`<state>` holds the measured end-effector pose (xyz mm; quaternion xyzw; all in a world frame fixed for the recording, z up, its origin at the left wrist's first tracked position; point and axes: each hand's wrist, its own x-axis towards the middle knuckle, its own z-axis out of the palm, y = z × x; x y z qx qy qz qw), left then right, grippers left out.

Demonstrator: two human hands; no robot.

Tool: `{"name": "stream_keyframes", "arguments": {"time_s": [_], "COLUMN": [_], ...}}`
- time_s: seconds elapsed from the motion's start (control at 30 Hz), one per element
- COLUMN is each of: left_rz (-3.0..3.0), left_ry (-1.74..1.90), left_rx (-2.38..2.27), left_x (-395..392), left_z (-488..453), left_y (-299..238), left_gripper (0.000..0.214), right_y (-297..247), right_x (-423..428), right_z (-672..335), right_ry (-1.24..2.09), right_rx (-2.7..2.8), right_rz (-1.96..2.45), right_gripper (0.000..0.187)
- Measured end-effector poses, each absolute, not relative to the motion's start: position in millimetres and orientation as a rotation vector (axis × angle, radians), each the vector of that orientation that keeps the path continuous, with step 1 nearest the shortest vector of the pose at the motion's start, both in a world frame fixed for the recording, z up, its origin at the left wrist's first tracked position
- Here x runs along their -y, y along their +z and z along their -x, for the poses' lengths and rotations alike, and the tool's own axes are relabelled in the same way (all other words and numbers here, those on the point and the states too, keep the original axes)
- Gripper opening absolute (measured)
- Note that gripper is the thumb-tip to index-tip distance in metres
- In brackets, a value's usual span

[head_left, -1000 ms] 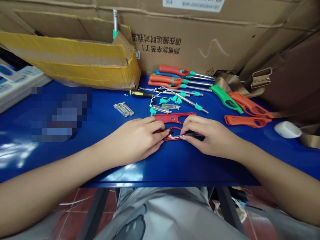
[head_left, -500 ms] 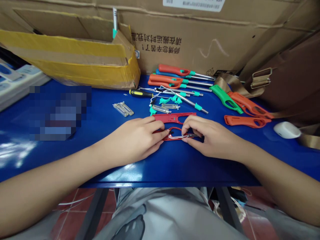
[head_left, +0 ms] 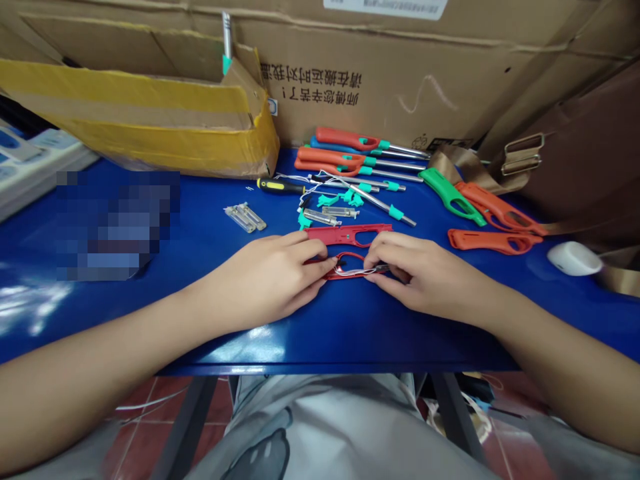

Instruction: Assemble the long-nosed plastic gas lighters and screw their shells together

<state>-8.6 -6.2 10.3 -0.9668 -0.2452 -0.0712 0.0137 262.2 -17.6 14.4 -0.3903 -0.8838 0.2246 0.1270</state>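
Note:
A red plastic handle shell [head_left: 350,265] lies flat near the front of the blue table [head_left: 350,327], with thin white wires across its opening. My left hand [head_left: 270,280] presses its left end down with curled fingers. My right hand [head_left: 415,270] pinches the shell's right part and the wires. A second red shell half [head_left: 350,235] lies just behind them, untouched.
Behind lie small clear and metal parts [head_left: 245,217], teal clips [head_left: 345,199], a black and yellow screwdriver [head_left: 280,186], several assembled long lighters [head_left: 350,157], green [head_left: 445,190] and orange handles [head_left: 493,241], a white mouse-like object [head_left: 574,258]. Cardboard boxes [head_left: 150,127] wall the back.
Almost nothing has moved. My right fingers have shifted slightly on the wires and the shell's right part; my left hand has stayed in place.

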Motion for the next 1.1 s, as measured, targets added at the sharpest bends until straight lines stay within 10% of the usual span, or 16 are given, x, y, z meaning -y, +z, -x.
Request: {"name": "stream_keyframes", "arguments": {"time_s": [1.1], "left_rz": [2.986], "left_ry": [-0.188], "left_rx": [0.765], "left_x": [6.1], "left_z": [8.1], "left_y": [11.4], "left_gripper": [0.035], "right_y": [19.6], "right_x": [17.3], "right_z": [-261.7], "right_ry": [0.816], "right_rx": [2.485], "right_rz": [1.152], "right_gripper": [0.015]}}
